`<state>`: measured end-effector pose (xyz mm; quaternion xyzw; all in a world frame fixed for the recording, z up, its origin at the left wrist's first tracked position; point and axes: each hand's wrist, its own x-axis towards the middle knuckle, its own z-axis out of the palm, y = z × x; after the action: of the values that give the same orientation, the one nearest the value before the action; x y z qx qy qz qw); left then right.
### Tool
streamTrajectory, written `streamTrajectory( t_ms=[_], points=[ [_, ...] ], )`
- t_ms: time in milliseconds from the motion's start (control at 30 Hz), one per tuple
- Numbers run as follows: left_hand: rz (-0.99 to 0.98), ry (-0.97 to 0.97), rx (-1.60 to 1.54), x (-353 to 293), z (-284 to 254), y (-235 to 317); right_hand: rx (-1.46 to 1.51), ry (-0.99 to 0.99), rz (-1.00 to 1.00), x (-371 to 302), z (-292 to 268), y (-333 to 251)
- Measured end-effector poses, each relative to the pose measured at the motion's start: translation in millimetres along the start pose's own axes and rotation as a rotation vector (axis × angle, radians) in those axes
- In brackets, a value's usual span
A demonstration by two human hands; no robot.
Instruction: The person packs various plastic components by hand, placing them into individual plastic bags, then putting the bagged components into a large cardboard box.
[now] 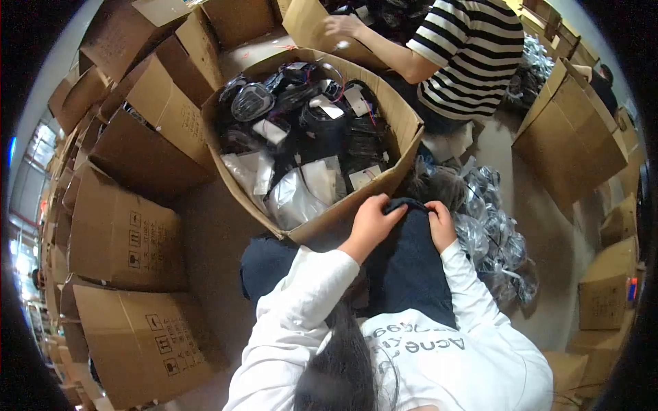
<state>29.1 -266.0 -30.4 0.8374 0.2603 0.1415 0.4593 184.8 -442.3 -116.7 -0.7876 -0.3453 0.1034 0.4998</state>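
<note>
My left hand [373, 225] and my right hand [441, 223] are both closed on a bunched edge of dark cloth [404, 205] above my knee. The cloth merges with my dark trousers [411, 267], so I cannot tell whether it is a separate piece. Just beyond my hands stands a large open cardboard box [392, 179]. It holds bundles of coiled black cables [252, 101] with white labels, and clear plastic bags [308, 192] lie at its near side.
Several bagged bundles [483, 205] lie on the floor to the right. Tall cardboard boxes [123, 229] line the left side, and another carton [572, 130] stands at the right. A person in a striped shirt [473, 55] reaches over a far box.
</note>
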Motion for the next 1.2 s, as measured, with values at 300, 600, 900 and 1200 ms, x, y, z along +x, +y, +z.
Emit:
streamTrajectory(
  t_ms=[300,600,900,1200],
  points=[
    [0.074,0.439,0.573,-94.0,-140.8,21.7,-0.218,0.085,-0.134,3.7,-19.1,-40.8],
    [-0.443,0.450,0.550,-155.1,-192.6,-59.1,-0.569,-0.368,-0.988,41.4,122.4,-195.3],
    [-0.282,0.686,0.908,-239.9,-189.8,-30.1,-0.626,-0.609,-0.823,36.9,149.1,-192.5],
    [-0.370,0.901,-0.447,-288.3,-187.4,-155.8,-0.607,-0.517,-0.867,29.6,140.3,-189.6]
  ],
)
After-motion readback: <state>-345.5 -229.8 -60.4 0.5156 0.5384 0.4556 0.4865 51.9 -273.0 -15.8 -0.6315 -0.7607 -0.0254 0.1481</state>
